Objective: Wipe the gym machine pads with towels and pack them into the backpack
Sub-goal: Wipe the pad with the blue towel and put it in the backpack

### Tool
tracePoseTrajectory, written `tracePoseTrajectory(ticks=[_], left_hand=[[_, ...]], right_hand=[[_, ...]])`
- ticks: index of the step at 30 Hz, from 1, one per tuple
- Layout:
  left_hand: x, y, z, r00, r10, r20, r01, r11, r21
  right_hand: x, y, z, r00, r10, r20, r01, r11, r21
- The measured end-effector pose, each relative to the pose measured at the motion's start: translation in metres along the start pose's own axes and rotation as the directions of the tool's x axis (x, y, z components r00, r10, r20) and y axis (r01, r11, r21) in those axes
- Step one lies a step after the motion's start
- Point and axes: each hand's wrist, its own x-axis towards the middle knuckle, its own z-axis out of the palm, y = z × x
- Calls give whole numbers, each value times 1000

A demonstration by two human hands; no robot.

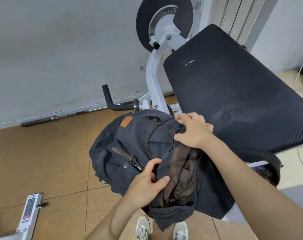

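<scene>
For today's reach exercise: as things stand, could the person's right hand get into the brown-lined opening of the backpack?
Probably yes. The right hand grips the backpack at the far rim of its mouth, the left hand grips the near rim, and the brown lining between them lies uncovered.

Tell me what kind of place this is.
Most likely a gym: a white-framed weight machine with a large black pad, a black weight plate on it, and a barbell lying along the wall.
</scene>
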Motion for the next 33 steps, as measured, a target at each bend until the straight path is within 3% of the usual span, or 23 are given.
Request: tracePoseTrajectory(ticks=[3, 6, 9, 12, 17, 21, 24, 29, 33], left_hand=[[12, -5, 4, 999, 49, -1, -49, 997, 53], [21, -15, 25, 993, 85, -84, -87, 996, -18], [17, -21, 35, 987, -92, -129, 46, 946, -321], [3, -15, 38, 976, -162, -148, 103, 934, -342], [-15, -12, 29, 992, -107, -60, 102, 992, -80], [-21, -10, 7, 957, 99, -274, -14, 955, 295], [-31, 7, -8, 915, 247, -318, -146, 939, 312], [-55, 29, -9, 907, 400, -133, -337, 878, 339], [-66, 38, 6, 848, 526, -60, -481, 813, 330]], right_hand=[[-10, 2, 6, 990, -80, -117, 69, 993, -91], [-9, 17, 21, 996, -46, -80, 34, 989, -143], [-4, 24, 39, 997, -71, -16, 66, 975, -212], [-1, 15, 49, 995, -99, -16, 93, 973, -212], [-1, 14, 50, 997, -71, 14, 72, 991, -109], [-21, 8, 35, 991, -108, -78, 110, 994, 24], [-46, 2, 16, 987, -93, -133, 106, 989, 99], [-107, 5, -5, 973, 13, -231, 52, 961, 273], [-175, 10, -19, 963, 34, -266, 12, 986, 169]])
